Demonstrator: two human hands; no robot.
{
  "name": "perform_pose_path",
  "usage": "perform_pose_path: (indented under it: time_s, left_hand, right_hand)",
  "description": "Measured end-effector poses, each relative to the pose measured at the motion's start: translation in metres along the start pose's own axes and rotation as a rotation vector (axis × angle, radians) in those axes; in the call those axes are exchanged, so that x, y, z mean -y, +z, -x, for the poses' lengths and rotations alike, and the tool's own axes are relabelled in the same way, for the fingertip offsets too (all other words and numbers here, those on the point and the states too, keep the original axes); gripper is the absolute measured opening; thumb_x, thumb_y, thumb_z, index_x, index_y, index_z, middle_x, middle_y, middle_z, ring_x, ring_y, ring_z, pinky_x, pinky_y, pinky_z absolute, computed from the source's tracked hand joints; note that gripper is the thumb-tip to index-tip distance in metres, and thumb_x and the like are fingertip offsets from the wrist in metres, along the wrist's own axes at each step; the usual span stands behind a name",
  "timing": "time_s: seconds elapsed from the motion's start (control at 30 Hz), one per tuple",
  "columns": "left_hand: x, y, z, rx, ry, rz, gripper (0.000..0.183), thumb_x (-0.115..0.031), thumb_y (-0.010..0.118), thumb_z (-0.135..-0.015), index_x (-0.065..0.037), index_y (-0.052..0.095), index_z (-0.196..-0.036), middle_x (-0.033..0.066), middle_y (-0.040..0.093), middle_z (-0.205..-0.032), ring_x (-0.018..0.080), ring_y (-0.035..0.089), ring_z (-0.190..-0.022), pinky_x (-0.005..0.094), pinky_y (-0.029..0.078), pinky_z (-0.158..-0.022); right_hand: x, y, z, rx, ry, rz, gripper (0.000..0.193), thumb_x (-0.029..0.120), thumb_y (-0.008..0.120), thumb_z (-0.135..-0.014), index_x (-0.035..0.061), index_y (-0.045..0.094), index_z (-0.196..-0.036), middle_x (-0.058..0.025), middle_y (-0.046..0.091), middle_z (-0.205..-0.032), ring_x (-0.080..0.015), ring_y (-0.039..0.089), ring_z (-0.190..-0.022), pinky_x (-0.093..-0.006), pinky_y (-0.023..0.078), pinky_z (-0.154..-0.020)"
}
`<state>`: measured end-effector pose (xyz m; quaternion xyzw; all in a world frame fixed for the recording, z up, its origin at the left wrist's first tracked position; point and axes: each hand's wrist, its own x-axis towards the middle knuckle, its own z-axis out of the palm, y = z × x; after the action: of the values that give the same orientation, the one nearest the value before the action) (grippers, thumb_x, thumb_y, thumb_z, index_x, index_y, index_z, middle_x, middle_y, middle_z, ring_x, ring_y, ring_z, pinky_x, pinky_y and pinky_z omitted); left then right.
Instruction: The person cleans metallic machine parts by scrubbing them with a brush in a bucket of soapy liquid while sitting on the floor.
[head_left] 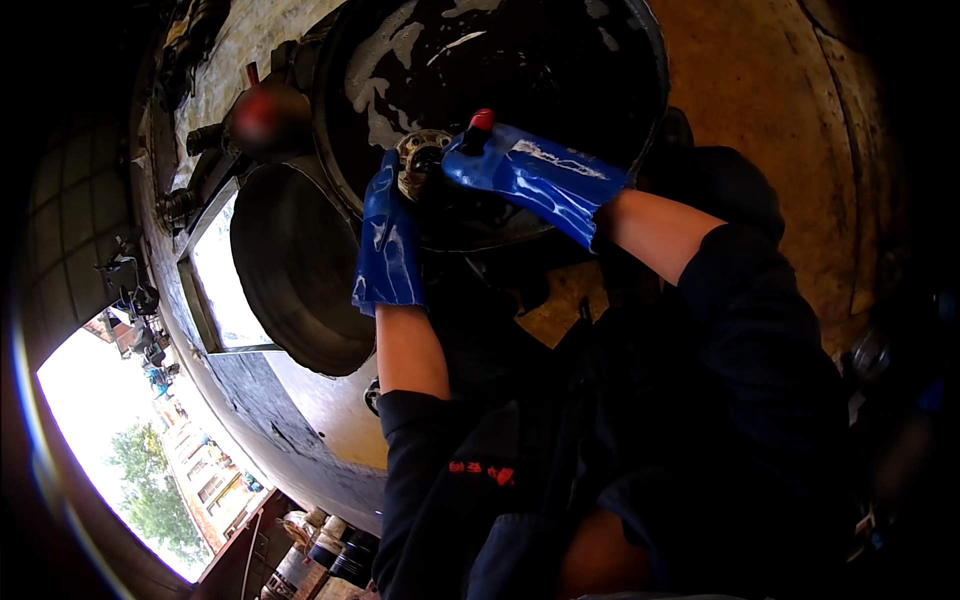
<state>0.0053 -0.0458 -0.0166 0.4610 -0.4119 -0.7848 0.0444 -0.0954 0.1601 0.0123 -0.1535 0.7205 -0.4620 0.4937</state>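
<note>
Both of my hands wear wet, shiny blue rubber gloves over a big dark round basin [648,75]. My left hand [388,225] is closed on the near left side of a round metal flange part [414,172], which has holes around its rim and a dark opening in the middle. From the right, my right hand [525,175] is closed around a short black tool with a red end [482,120], close against the flange part. The tool's lower end is hidden by the glove and the shadow. Dark liquid with whitish foam [378,65] lies in the basin.
A second dark round tub [290,270] stands to the left, beside a bright framed panel [220,275]. A blurred red object [268,115] sits at the upper left. Stained yellowish floor [760,90] extends on the right. Containers [325,545] stand at the lower left.
</note>
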Motion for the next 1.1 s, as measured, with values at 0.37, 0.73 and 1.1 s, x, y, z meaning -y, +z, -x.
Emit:
perform_pose_path:
  time_s: [0.37, 0.73, 1.1]
  left_hand:
    - [0.001, 0.013, 0.020, -0.160, 0.348, -0.906, 0.061, -0.044, 0.071, -0.098, 0.007, 0.063, -0.130, 0.0187, 0.073, -0.112, 0.0242, 0.071, -0.100, 0.0352, 0.056, -0.089]
    - [-0.006, 0.008, 0.016, -0.031, 0.365, -0.875, 0.057, -0.044, 0.071, -0.099, 0.006, 0.067, -0.125, 0.0140, 0.075, -0.106, 0.0208, 0.071, -0.094, 0.0340, 0.055, -0.087]
    - [-0.005, -0.027, -0.018, -0.140, 0.462, -0.985, 0.058, -0.046, 0.063, -0.103, 0.006, 0.063, -0.127, 0.0126, 0.072, -0.100, 0.0183, 0.068, -0.085, 0.0315, 0.055, -0.075]
  right_hand:
    - [-0.015, -0.006, -0.019, -0.040, -0.715, 0.855, 0.030, 0.031, 0.065, -0.099, 0.0145, 0.063, -0.124, -0.0078, 0.072, -0.093, -0.0232, 0.070, -0.072, -0.0377, 0.059, -0.070]
    - [0.004, 0.025, -0.021, -0.291, -0.347, 0.609, 0.033, 0.039, 0.063, -0.098, 0.0128, 0.070, -0.117, -0.0116, 0.074, -0.094, -0.0281, 0.075, -0.083, -0.0426, 0.060, -0.075]
    - [-0.008, -0.025, 0.006, -0.031, -0.252, -0.072, 0.038, 0.038, 0.062, -0.094, 0.0026, 0.074, -0.099, -0.0120, 0.070, -0.085, -0.0200, 0.064, -0.079, -0.0368, 0.050, -0.076]
